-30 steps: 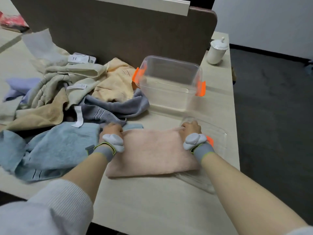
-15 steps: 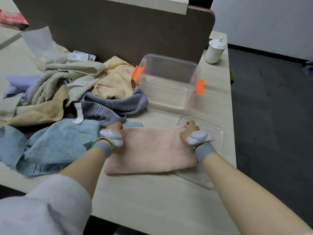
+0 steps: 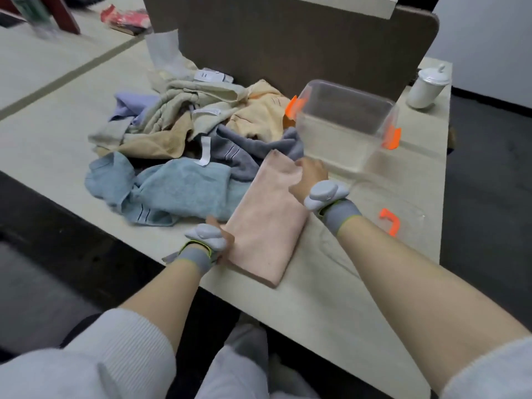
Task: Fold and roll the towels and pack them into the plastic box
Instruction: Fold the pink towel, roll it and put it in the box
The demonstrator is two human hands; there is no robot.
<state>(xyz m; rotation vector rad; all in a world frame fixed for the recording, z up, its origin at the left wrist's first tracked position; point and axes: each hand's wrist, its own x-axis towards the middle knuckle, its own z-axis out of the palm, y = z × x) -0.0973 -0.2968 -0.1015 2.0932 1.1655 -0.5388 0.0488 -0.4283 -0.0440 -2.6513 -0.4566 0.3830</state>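
Note:
A folded pink towel (image 3: 266,214) lies on the table as a long strip, running from near the front edge toward the clear plastic box (image 3: 342,125). My left hand (image 3: 214,240) grips its near left edge. My right hand (image 3: 309,175) holds its far right corner, just in front of the box. The box stands open with orange clips on both sides and nothing inside. Its clear lid (image 3: 400,223) with an orange clip lies flat to the right of my right forearm.
A heap of loose towels (image 3: 184,145) in blue, grey, beige, yellow and lilac fills the table to the left. A brown divider panel (image 3: 288,47) stands behind. A white lidded cup (image 3: 427,87) sits at the far right corner. The table's front edge (image 3: 178,266) runs by my left wrist.
The pink towel has turned from lying crosswise to pointing away from me. My left hand came back toward the front edge, my right went forward toward the box. The view shifted left.

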